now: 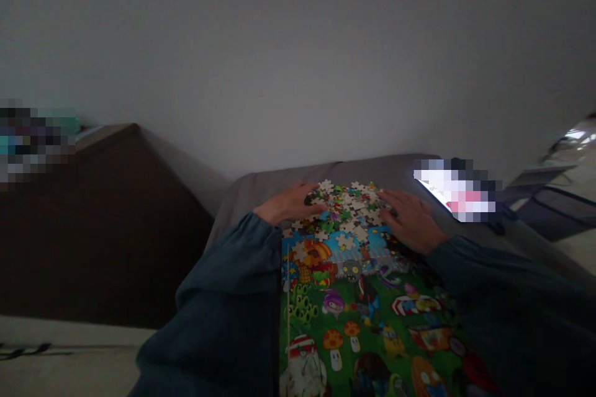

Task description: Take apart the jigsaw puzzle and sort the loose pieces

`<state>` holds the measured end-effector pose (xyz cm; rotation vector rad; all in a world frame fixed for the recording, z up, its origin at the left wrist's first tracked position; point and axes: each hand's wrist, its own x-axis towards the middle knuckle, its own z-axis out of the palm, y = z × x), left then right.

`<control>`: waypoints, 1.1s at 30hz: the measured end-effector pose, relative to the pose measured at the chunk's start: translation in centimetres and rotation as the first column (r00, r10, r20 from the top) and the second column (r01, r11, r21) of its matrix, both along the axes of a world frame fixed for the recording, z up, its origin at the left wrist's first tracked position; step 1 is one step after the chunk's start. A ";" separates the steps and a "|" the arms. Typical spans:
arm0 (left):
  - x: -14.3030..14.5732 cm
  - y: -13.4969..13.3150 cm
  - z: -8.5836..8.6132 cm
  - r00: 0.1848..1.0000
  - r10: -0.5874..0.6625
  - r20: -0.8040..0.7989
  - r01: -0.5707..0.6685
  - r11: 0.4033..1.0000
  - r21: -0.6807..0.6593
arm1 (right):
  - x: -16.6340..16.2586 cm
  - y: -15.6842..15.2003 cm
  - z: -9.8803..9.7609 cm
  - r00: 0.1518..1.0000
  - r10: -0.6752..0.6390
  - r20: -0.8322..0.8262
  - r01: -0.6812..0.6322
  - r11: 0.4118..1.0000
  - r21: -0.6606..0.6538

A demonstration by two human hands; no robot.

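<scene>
A colourful cartoon puzzle board [367, 322] lies in front of me on a grey surface [279, 183]. A heap of loose puzzle pieces [347, 208] is piled at its far end. My left hand [291, 201] rests at the left edge of the heap, fingers curved against the pieces. My right hand [410, 220] lies flat at the right edge of the heap, fingers stretched out and touching the pieces. Both arms wear dark blue sleeves. The room is dim.
A lit screen [459, 195], blurred out, lies on the grey surface just right of my right hand. A dark brown piece of furniture [102, 229] stands at the left. A plain wall fills the background. Dark objects sit at the far right.
</scene>
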<state>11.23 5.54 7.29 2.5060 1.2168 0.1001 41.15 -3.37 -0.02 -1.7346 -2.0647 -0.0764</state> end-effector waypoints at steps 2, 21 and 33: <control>0.3 -0.6 -0.5 0.997 0.047 -0.061 -0.048 0.998 -0.026 | -0.2 -0.3 -0.2 0.990 -0.139 0.033 0.140 0.989 -0.045; 4.1 -1.5 -3.2 0.980 -0.042 0.193 0.016 0.991 0.133 | -1.0 0.6 0.2 0.947 0.150 -0.283 -0.175 0.982 -0.066; 3.6 -1.2 -1.2 0.964 0.000 0.265 -0.045 0.986 0.162 | -1.0 0.5 0.6 0.972 0.119 -0.203 -0.123 0.992 -0.006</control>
